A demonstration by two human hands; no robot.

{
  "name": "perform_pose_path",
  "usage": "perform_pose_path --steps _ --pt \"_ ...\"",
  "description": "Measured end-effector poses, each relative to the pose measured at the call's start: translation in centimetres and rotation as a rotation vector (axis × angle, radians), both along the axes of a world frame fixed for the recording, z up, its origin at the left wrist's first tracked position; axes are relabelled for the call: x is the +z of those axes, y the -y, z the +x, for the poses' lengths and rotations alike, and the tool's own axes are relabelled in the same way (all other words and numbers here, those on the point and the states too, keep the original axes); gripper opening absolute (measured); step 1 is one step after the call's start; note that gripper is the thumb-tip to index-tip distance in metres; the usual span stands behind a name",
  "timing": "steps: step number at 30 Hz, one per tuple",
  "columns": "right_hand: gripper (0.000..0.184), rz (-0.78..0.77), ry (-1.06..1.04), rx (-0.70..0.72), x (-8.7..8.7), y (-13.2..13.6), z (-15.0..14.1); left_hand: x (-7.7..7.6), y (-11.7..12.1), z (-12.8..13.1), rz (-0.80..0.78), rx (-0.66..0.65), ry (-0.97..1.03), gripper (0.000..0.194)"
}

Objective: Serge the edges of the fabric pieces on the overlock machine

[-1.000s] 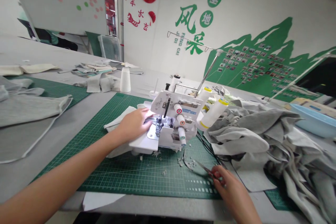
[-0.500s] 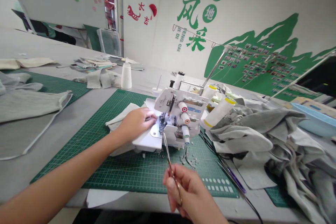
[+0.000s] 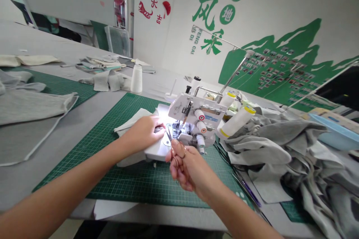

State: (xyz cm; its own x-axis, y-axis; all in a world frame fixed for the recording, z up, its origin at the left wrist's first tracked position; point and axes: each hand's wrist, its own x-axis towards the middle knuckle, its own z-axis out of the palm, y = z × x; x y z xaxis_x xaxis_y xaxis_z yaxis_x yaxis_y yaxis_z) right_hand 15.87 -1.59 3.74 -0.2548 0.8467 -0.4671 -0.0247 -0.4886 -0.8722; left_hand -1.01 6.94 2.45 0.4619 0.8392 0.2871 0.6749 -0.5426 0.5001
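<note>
My left hand (image 3: pixel 143 133) lies on a pale grey knit fabric piece (image 3: pixel 131 124), pressing it against the bed of a white overlock sewing machine (image 3: pixel 196 114). My right hand (image 3: pixel 186 166) holds small steel scissors (image 3: pixel 174 153) by the finger loops, just in front of the machine. Their tips point at the presser foot area (image 3: pixel 175 130), close to the fabric's edge. My hands partly hide the foot and the blades. The machine stands on a green cutting mat (image 3: pixel 131 179).
White thread cones (image 3: pixel 237 121) stand behind the machine, with another cone (image 3: pixel 136 79) farther back. A heap of grey fabric (image 3: pixel 280 145) lies to the right, beside a pale blue basin (image 3: pixel 335 132). More grey pieces (image 3: pixel 28 112) lie on the left of the grey table.
My right hand has risen from the table's front edge to the machine, bringing the scissors tips near the presser foot. My left hand stays on the fabric.
</note>
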Motion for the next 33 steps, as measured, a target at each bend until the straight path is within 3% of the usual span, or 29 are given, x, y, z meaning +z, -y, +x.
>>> perform_pose_path --steps 9,17,21,24,27,30,33 --pt "0.065 0.066 -0.057 -0.026 -0.5 -0.3 -0.7 1.2 0.8 -0.7 -0.070 0.008 -0.025 0.021" --pt "0.062 0.103 -0.059 -0.021 -1.2 -0.2 -0.6 1.3 0.9 -0.6 -0.104 0.030 -0.075 0.025" --pt "0.048 0.306 0.106 -0.008 -1.8 1.2 0.1 1.6 0.4 -1.5 -0.128 0.072 -0.146 0.024" --pt "0.020 0.692 0.439 0.054 -3.9 4.0 2.3 1.4 -0.6 -3.7 -0.142 0.202 -0.227 0.027" --pt "0.021 0.998 0.759 0.002 -8.1 7.4 6.1 0.0 -1.2 -6.2 -0.177 0.328 -0.309 0.053" --pt "0.029 0.972 0.999 -0.205 -12.6 9.9 11.1 -2.4 -0.8 -7.5 -0.261 0.303 -0.373 0.067" --pt "0.034 0.750 1.155 -0.414 -14.8 10.9 15.5 -4.7 0.3 -7.4 -0.288 0.286 -0.401 0.044"
